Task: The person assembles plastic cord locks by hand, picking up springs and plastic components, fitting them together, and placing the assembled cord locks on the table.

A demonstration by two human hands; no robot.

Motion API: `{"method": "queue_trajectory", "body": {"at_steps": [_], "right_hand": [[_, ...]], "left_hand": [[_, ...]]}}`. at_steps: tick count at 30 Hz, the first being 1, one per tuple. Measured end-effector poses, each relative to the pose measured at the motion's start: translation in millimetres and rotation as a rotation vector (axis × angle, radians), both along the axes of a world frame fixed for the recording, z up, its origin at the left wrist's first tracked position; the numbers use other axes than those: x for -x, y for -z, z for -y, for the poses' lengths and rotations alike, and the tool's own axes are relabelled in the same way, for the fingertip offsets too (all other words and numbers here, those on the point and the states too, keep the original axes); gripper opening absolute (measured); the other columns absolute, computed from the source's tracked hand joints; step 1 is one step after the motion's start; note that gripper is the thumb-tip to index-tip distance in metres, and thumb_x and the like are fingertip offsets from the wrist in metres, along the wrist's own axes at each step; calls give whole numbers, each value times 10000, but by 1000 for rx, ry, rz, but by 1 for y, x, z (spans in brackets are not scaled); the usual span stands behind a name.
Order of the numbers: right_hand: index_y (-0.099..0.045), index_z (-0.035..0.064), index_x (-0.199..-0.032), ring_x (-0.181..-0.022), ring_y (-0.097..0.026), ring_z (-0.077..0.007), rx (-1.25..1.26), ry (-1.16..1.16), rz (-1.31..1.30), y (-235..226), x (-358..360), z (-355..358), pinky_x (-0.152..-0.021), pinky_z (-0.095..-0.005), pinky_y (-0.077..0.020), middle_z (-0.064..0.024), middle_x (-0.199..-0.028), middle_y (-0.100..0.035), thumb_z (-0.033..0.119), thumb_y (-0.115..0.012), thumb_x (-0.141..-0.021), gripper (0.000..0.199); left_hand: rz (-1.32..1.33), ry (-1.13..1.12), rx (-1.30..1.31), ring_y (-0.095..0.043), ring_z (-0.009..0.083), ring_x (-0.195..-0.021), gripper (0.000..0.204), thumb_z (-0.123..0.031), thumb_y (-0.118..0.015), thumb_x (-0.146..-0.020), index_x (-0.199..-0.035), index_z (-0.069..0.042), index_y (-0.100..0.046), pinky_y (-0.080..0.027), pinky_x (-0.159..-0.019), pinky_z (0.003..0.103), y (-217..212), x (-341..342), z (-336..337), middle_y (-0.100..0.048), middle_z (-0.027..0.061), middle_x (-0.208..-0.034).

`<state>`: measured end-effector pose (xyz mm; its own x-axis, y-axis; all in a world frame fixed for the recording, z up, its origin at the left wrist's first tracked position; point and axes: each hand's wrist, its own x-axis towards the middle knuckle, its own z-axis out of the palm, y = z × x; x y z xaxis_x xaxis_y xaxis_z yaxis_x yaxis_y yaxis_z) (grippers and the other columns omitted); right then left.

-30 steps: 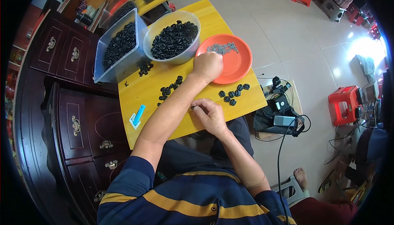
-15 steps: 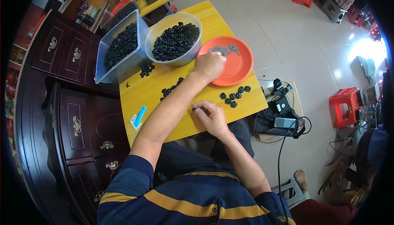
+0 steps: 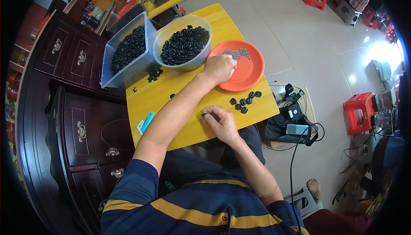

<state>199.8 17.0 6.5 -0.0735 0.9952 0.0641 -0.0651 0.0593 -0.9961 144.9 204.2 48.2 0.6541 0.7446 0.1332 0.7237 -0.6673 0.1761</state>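
Observation:
My left hand [image 3: 220,69] reaches over the near left side of an orange plastic plate [image 3: 245,82], fingers closed and pointing down by a heap of small thin grey pieces [image 3: 240,53]. Its fingertips are hidden, so what they hold cannot be seen. My right hand [image 3: 220,122] rests at the near part of the yellow table [image 3: 188,134], thumb and forefinger pinching a small black piece [image 3: 203,115], mostly covered by the fingers. To the right of that hand lie several black oval pieces with openings [image 3: 243,101]. One more black piece [image 3: 172,95] shows beside my left forearm.
A round translucent tub [image 3: 185,42] and a rectangular clear bin [image 3: 128,48] hold many black pieces at the far left. Small black bits [image 3: 154,74] lie before them. A blue-handled tool [image 3: 148,121] sits near the left edge. A dark wooden cabinet [image 3: 85,102] stands left.
My left forearm has swung slightly left, covering most of the loose black pieces and part of the blue-handled tool. The right hand keeps its pinch in nearly the same place.

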Motion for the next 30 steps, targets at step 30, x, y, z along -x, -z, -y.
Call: {"method": "queue_trajectory", "body": {"at_steps": [30], "right_hand": [[-590,52,-1065,-800,-645,-108,303,19,-467,-11,15,3,-717,-237,-534,-33,-1007,-667,90,-590,-995,80]], "left_hand": [[1015,-284,379,-482,35,-633,103,52,-549,-858,-852,-3,-636,-399,-574,208,-2,129,170,-572,-10,-783]]}}
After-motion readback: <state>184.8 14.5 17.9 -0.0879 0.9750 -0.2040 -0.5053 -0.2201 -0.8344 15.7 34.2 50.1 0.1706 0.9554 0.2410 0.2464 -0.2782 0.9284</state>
